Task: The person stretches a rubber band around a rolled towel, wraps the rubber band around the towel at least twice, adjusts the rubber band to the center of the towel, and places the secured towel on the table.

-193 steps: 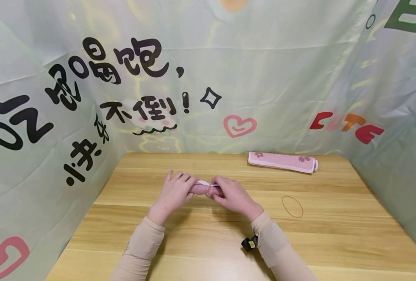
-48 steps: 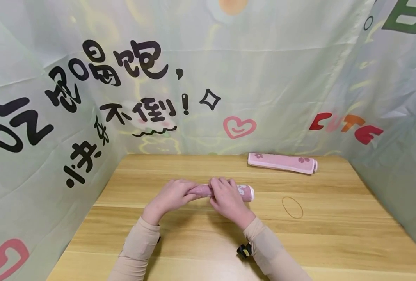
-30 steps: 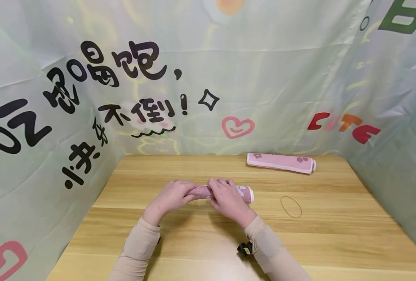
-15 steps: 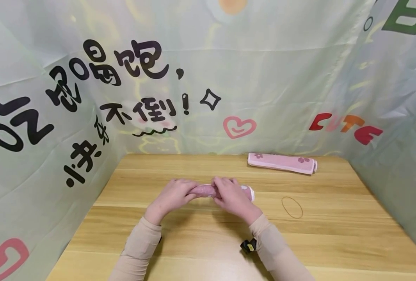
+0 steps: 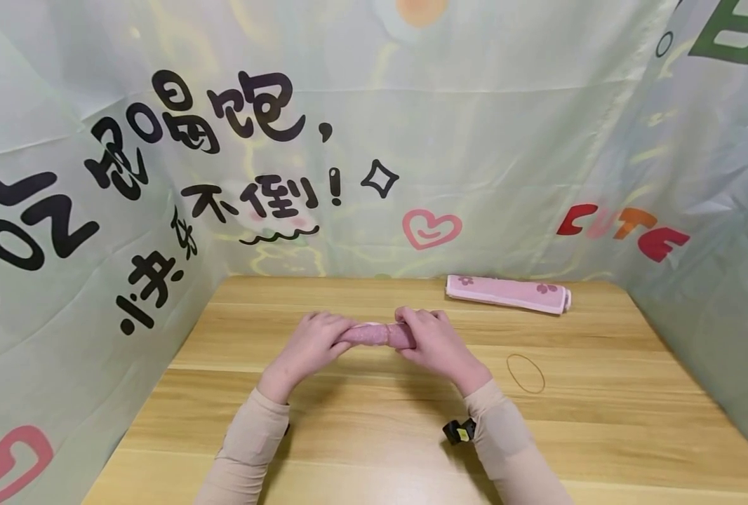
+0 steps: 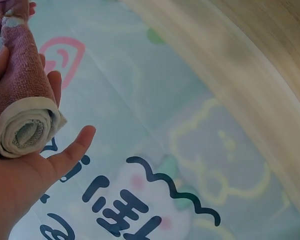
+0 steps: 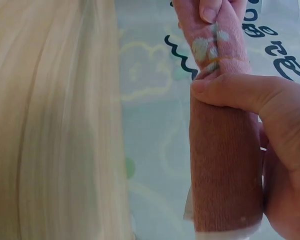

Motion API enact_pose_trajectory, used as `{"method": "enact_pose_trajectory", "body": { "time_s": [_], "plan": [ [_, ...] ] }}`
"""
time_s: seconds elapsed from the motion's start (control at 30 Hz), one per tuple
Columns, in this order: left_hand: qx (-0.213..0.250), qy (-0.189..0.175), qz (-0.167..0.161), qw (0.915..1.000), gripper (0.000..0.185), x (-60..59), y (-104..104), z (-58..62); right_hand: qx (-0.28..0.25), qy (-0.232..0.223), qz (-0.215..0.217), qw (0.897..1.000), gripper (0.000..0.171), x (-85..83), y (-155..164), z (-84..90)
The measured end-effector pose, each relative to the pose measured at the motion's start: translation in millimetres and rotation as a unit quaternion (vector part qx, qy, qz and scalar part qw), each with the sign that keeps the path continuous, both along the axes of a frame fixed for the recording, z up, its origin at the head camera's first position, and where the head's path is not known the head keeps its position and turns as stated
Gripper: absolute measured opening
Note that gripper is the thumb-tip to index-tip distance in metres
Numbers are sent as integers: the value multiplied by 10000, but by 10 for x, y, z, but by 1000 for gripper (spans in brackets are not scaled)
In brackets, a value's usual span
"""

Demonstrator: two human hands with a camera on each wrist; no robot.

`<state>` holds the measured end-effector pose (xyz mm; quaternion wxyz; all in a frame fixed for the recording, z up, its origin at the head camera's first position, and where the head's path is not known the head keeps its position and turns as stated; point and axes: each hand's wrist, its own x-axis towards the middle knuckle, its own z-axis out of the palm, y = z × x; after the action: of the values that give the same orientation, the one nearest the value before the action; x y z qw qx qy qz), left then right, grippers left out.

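A rolled pink towel [image 5: 368, 335] with a white edge is held level above the table, one hand at each end. My left hand [image 5: 311, 345] grips the left end; in the left wrist view the spiral roll end [image 6: 27, 127] pokes out of the palm and one finger sticks out free. My right hand [image 5: 437, 344] holds the right part, its thumb [image 7: 210, 91] pressing on the towel. Just beyond that thumb, a thin tan rubber band [image 7: 211, 61] circles the roll and cinches it. Pale patches of the towel's pattern show near the band.
A second rolled pink towel [image 5: 506, 293] with flower prints lies at the table's back right. One loose rubber band [image 5: 509, 366] is on the wooden table [image 5: 361, 435], right of my right hand. Printed cloth [image 5: 513, 154] hangs behind and at both sides.
My right hand has slid right along the towel, baring the banded part between my hands. The towel's right end, visible beyond that hand earlier, is now covered by it. My left hand keeps its grip.
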<state>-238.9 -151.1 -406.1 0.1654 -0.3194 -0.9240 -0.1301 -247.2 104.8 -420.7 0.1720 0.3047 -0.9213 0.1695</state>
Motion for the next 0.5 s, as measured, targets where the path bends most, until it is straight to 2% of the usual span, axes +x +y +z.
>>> {"method": "enact_pose_trajectory", "body": {
  "time_s": [0.3, 0.5],
  "plan": [
    [108, 700, 82, 9975, 28, -23, -48, -3, -105, 111, -138, 9998, 57, -54, 126, 4],
    [275, 1211, 79, 9922, 33, -49, -84, -14, -197, 563, -197, 9980, 55, -92, 202, 8]
  ]
}}
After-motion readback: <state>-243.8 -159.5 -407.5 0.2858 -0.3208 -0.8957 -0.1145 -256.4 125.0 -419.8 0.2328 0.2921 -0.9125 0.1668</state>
